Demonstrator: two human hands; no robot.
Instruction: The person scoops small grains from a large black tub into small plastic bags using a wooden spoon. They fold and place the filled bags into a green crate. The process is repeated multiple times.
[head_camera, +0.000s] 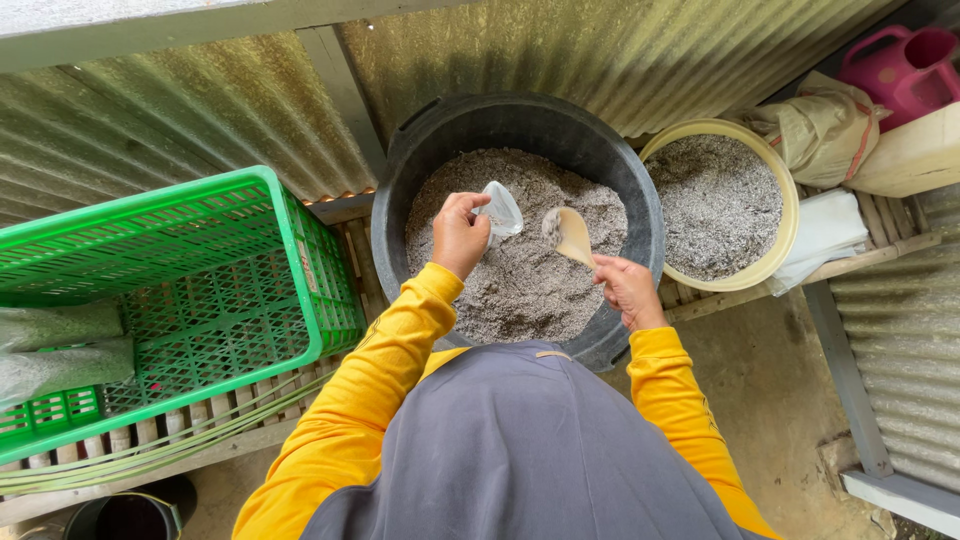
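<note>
Corrugated metal sheeting backs a slatted wooden surface (700, 300) where you stand. Your left hand (458, 232) pinches the mouth of a small clear plastic bag (500, 210), its grip closed on the rim, holding it over a black tub (400, 180) of grey, grainy growing mix (520, 290). Your right hand (628, 288) grips the handle of a pale scoop (570, 236), loaded and tilted just beside the bag. That bag looks nearly empty, so filling seems barely begun. A green crate (250, 200) to your left holds two filled bags (60, 345). A yellow basin (790, 200) of similar mix sits to the right.
</note>
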